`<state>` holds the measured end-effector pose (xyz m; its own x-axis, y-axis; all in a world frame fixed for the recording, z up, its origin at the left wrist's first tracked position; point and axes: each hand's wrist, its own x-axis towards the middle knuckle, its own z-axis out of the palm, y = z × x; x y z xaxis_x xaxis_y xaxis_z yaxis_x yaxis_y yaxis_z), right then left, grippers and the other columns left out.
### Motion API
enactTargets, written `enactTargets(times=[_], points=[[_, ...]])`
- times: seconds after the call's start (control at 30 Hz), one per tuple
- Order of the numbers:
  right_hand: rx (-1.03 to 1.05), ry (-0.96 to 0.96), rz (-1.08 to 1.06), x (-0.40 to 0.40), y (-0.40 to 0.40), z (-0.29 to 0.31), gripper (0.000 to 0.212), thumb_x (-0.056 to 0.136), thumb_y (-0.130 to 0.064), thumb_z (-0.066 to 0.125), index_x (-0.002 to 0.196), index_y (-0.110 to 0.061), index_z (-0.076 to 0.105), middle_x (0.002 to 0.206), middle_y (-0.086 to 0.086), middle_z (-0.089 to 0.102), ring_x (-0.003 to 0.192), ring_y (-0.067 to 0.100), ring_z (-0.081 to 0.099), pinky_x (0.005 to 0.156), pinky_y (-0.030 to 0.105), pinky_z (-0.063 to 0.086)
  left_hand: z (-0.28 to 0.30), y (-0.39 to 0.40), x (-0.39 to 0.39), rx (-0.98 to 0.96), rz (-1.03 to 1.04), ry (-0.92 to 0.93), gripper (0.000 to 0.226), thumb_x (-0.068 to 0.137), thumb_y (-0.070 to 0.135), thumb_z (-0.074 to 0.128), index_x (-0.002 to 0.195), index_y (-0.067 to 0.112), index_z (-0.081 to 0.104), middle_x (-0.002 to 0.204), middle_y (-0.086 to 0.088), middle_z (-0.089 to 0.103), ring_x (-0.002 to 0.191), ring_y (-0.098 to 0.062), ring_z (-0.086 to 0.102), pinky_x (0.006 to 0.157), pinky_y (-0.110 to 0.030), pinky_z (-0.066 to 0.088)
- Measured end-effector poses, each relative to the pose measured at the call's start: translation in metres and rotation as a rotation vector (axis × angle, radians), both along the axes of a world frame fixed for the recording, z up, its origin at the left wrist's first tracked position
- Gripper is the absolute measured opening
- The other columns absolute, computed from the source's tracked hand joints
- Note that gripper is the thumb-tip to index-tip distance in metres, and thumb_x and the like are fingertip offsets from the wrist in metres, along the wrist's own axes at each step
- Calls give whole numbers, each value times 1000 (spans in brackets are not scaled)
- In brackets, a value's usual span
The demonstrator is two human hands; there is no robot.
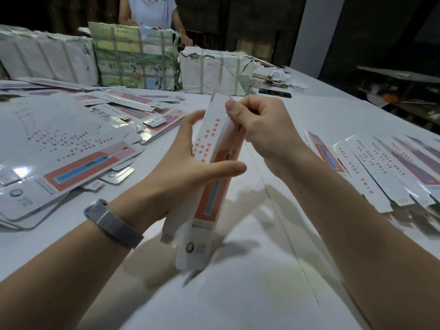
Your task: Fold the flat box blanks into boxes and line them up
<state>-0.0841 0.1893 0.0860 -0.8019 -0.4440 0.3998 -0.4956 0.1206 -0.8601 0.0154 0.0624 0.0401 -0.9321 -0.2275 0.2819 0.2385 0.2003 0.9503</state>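
A long white box (209,186) with red print and a red-and-blue panel stands tilted above the white table (273,270), its near end low and its far end raised. My left hand (188,163) grips its middle, thumb across the front and fingers behind. My right hand (259,125) pinches the flap at the far top end. Flat box blanks (78,148) lie spread in a loose heap on the left. Folded boxes (385,167) lie side by side in a row on the right.
Several wrapped, strapped bundles (135,58) stand along the far side of the table. A person in a light shirt (152,13) stands behind them. A dark phone (275,92) and paper scraps lie at the far right. The table's right edge drops to a dark floor.
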Motion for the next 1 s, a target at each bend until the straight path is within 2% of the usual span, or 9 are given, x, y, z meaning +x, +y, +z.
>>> enactTargets(times=[0.1,0.2,0.23,0.3,0.37,0.53,0.73,0.83,1.0], points=[[14,55,-14,5,-4,-3,34,92,-34,64,73,-5,64,66,2,58,64,16,51,63,43,45,-1,-3,-1,-244,57,100,115,63,33,87,150,53,15,120,16,68,103,-3,70,87,-26,57],[23,88,-26,11,-8,-7,30,89,-34,64,64,-20,59,58,-7,56,60,14,52,63,41,48,-3,2,-3,-327,31,109,110,72,32,75,156,47,6,145,44,30,117,31,40,92,2,37],[13,95,-31,12,-9,-8,30,89,-34,65,63,-21,59,57,-7,55,59,13,52,63,41,49,-5,3,-3,-269,4,96,108,74,29,72,156,48,5,146,42,29,118,30,41,91,2,38],[-25,111,-31,14,-10,-8,28,88,-35,66,65,-21,59,59,-5,56,60,14,52,64,44,51,-10,5,-3,-73,-86,75,103,78,21,70,151,56,6,144,23,48,115,6,61,90,-16,52],[-70,150,-32,17,-12,-10,24,87,-36,68,70,-22,60,63,0,55,61,15,50,63,44,50,-10,7,-3,86,-141,74,99,81,14,67,147,61,10,126,13,65,107,-11,71,84,-28,59],[-273,96,-106,25,-19,-25,15,85,-34,67,90,-23,57,71,-9,44,66,11,44,67,40,49,-10,10,-5,337,-194,139,80,87,10,61,144,52,24,106,3,75,90,-17,74,72,-28,59],[-235,-103,-75,27,-26,-35,29,83,-46,57,109,-32,57,95,-1,61,90,26,67,86,49,56,-13,13,-5,422,-153,146,53,83,12,59,121,46,43,96,1,73,73,-18,69,60,-32,59],[-254,-159,-57,29,-28,-35,29,83,-45,57,100,-24,68,111,11,66,100,30,66,93,52,53,-14,12,-6,427,-148,153,53,82,13,60,121,44,43,90,4,71,71,-16,69,58,-30,58],[-283,-175,-50,31,-27,-37,29,86,-42,53,92,-17,67,111,20,64,100,34,65,93,54,52,-17,11,-6,384,-161,145,53,81,13,60,117,48,44,91,2,71,69,-18,69,58,-30,58]])
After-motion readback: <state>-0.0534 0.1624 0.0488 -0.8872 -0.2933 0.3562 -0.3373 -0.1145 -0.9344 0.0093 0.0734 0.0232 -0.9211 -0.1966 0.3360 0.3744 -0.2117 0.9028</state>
